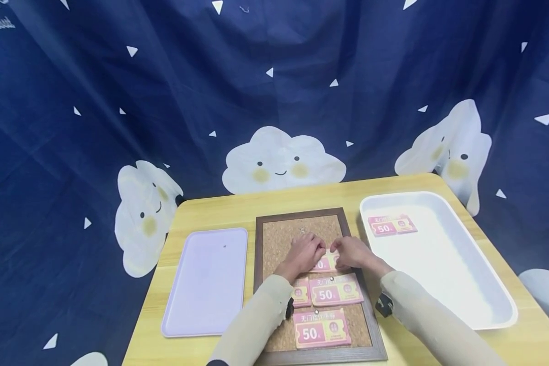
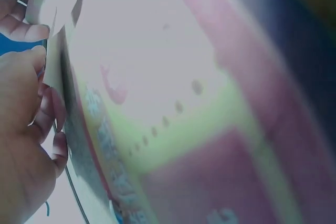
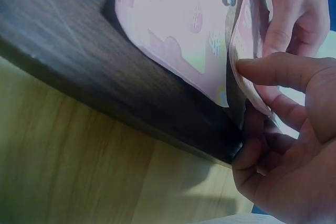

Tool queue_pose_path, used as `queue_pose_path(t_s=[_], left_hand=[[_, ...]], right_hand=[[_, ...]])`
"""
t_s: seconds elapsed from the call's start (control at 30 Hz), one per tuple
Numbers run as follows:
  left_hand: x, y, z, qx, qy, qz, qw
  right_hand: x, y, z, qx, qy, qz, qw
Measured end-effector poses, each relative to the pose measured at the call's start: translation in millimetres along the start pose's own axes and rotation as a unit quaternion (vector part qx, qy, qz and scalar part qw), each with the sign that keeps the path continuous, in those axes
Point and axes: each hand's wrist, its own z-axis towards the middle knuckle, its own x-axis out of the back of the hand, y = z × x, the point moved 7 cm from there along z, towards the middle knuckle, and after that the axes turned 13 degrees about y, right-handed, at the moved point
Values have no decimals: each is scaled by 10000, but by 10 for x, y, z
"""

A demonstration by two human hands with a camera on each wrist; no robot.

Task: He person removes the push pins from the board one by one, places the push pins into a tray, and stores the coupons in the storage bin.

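A pink-and-yellow coupon (image 1: pixel 322 262) printed with a number lies over the framed corkboard (image 1: pixel 279 236). My right hand (image 1: pixel 353 252) pinches its right side, thumb (image 3: pixel 273 72) on the printed face and fingers behind. At its upper left my left hand (image 1: pixel 305 252) holds the edge with curled fingers; the fingertips are partly hidden. Below, a coupon marked 50 (image 1: pixel 336 291) and another near the bottom (image 1: pixel 321 329) each have a pushpin at the top edge. A further coupon (image 1: pixel 301 293) shows partly behind my left sleeve.
To the right stands a white tray (image 1: pixel 444 264) with coupons (image 1: pixel 392 225) at its far left corner. A flat lavender tray (image 1: pixel 206 284) on the left bears one tiny dark item. Small metal pins (image 1: pixel 302 230) stick in the upper cork. A patterned blue curtain (image 1: pixel 274 91) hangs behind the table.
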Motion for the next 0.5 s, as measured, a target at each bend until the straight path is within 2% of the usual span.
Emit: queue_pose_path(t_s=[0.23, 0.37, 0.5], left_hand=[[90, -14, 10, -152, 251, -299, 9991], [159, -31, 26, -227, 384, -507, 9977], [222, -68, 45, -276, 542, -577, 9965]], right_hand=[[28, -10, 12, -162, -41, 152, 9997], [57, -23, 16, -181, -7, 359, 9992], [74, -13, 17, -379, -30, 720, 9967]])
